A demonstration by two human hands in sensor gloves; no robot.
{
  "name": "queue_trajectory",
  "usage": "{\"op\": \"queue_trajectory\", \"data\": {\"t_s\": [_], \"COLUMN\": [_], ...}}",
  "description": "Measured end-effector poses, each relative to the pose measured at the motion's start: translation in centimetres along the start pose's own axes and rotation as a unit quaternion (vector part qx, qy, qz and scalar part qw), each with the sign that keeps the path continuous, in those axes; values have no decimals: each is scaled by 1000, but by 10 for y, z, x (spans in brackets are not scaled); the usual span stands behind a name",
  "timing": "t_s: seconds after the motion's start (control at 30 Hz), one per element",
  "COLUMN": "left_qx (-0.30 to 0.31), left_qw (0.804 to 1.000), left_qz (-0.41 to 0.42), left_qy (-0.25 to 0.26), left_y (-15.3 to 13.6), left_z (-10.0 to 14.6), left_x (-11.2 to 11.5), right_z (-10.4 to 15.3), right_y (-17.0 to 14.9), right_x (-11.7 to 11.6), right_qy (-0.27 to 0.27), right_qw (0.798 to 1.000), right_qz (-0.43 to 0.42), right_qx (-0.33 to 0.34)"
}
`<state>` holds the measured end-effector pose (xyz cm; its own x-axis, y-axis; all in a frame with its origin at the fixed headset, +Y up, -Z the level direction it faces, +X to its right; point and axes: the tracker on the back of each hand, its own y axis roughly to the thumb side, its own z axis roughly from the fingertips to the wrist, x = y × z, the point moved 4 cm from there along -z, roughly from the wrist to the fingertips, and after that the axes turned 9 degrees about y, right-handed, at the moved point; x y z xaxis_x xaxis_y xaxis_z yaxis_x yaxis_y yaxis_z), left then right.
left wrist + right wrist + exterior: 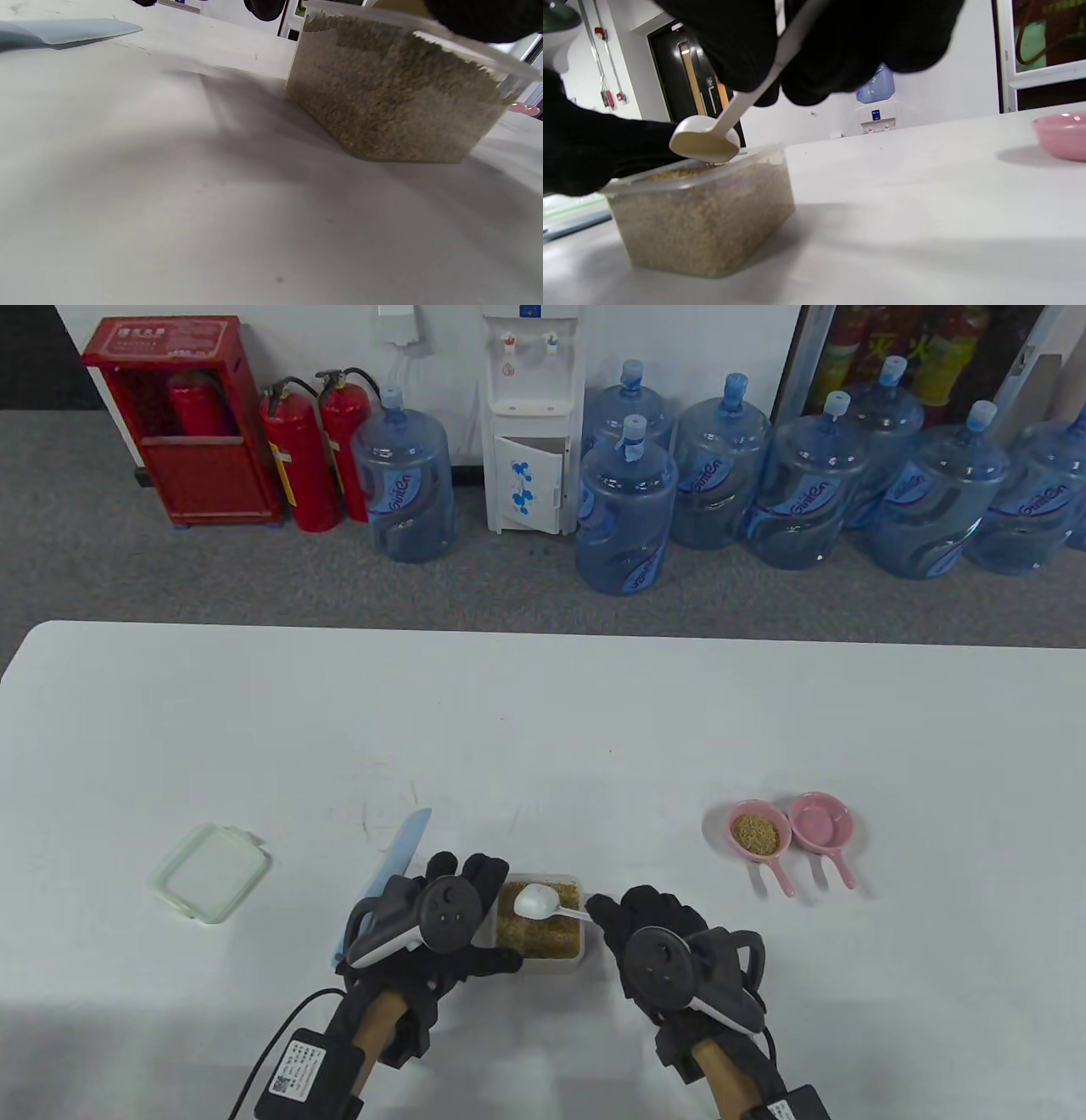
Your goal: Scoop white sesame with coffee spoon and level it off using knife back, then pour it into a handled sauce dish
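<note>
A clear tub of sesame [543, 931] sits near the table's front edge. My left hand [485, 909] grips its left side, with fingers over the far corner and the thumb along the near rim. My right hand [599, 909] pinches the handle of a white coffee spoon [537, 900]. The spoon's bowl [704, 144] hovers just above the sesame [704, 216] and looks white from above. A light blue knife [399, 853] lies flat on the table, partly under my left hand. To the right stand two pink handled sauce dishes, one holding sesame [756, 831] and one empty [821, 821].
The tub's clear lid [212, 872] lies to the left on the white table [543, 729]. In the left wrist view the knife blade [68, 31] lies left of the tub [394, 97]. Water bottles, a dispenser and fire extinguishers stand on the floor beyond the table.
</note>
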<state>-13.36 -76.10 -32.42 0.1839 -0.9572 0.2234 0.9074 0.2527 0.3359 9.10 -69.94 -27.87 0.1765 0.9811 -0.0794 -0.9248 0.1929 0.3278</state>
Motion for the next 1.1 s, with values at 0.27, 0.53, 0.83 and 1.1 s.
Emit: {"op": "queue_trajectory", "data": {"t_s": [0.27, 0.53, 0.83, 1.1], "left_qx": [13, 10, 8, 8], "left_qw": [999, 999, 999, 999], "left_qz": [-33, -32, -37, -40], "left_qy": [6, -4, -5, -8], "left_y": [3, 4, 4, 4], "left_z": [-2, -2, -2, -2], "left_x": [0, 1, 1, 1], "right_z": [-2, -3, -9, -16], "right_y": [8, 15, 14, -6], "right_x": [-7, -10, -10, -17], "right_qy": [10, 41, 73, 117], "right_qw": [998, 996, 997, 987], "right_qz": [64, 74, 23, -96], "right_qx": [-7, -12, -23, -58]}}
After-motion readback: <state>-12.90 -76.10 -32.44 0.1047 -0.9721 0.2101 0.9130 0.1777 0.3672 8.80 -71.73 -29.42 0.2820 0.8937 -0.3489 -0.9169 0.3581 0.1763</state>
